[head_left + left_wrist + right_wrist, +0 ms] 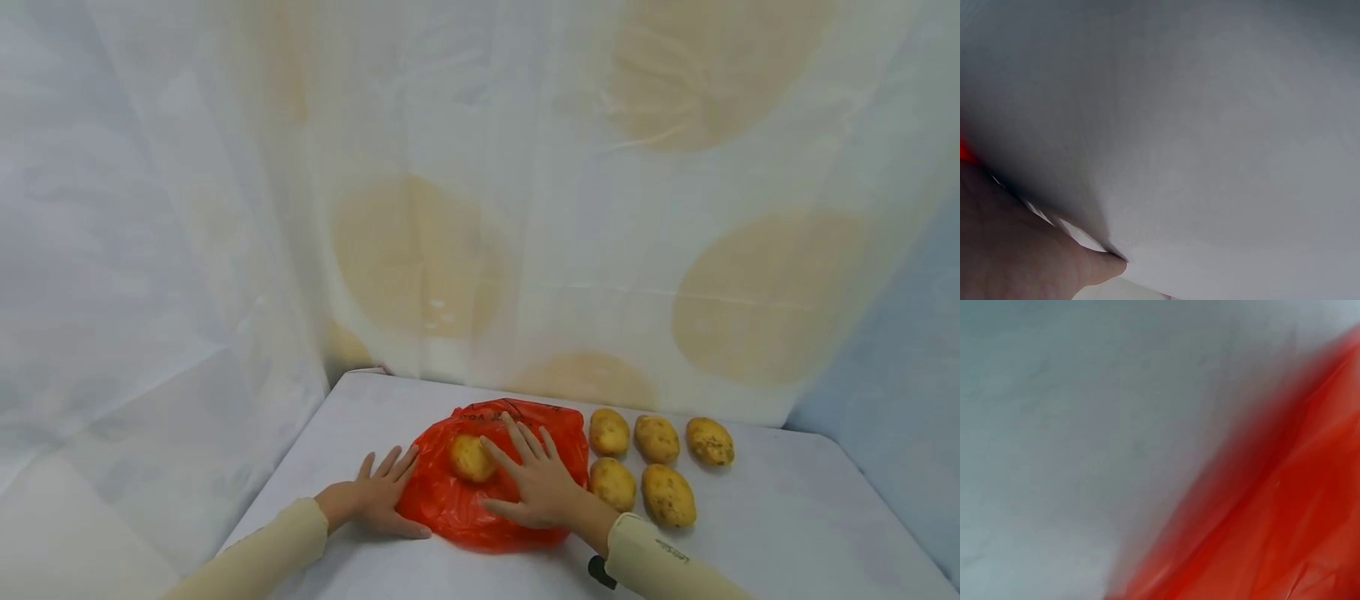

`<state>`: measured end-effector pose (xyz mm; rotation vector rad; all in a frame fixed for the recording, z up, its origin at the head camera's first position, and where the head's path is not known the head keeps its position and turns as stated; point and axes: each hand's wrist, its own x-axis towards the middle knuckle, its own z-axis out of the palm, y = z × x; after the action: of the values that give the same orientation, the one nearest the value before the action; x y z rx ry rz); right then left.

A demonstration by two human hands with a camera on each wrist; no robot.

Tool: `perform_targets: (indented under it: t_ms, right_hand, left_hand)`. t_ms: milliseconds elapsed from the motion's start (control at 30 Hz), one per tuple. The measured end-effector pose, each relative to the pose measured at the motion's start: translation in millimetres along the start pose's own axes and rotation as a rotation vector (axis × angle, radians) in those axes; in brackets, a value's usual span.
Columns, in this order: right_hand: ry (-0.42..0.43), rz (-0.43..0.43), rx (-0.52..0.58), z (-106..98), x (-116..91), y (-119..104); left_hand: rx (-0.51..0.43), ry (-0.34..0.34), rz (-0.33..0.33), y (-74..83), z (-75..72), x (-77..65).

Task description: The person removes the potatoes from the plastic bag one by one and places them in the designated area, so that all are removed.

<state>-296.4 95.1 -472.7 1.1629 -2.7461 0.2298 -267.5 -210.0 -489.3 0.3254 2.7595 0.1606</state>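
A red plastic bag (480,517) lies spread on the white table, with one potato (472,458) on top of it near the middle. My left hand (381,497) lies flat with spread fingers at the bag's left edge; its fingertips touch or nearly touch the plastic. Over the right part of the bag, my right hand (542,487) is spread with straight fingers, its index fingertip close to the potato. In the left wrist view part of my left hand (1016,250) shows against the white surface. The right wrist view shows only the red bag (1285,537) and the white surface.
Several potatoes stand in two rows right of the bag, among them a back-row potato (709,442) and a front-row potato (669,496). The white table (795,517) meets a patterned curtain (585,292) behind and white cloth (150,350) on the left.
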Motion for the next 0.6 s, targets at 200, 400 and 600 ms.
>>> perform_targets:
  t_ms: [200,400,600]
  right_hand:
    - [-0.017,-0.007,0.02,1,9,-6]
    - [-0.03,-0.026,0.039,4,18,-11]
    - [-0.065,-0.036,0.068,8,30,-16]
  left_hand:
    - [0.005,0.003,0.004,-0.7,-0.7,0.5]
    - [-0.007,0.005,0.0,-0.4,-0.4,-0.7]
    - [-0.018,0.011,0.012,-1.2,-1.7,-1.0]
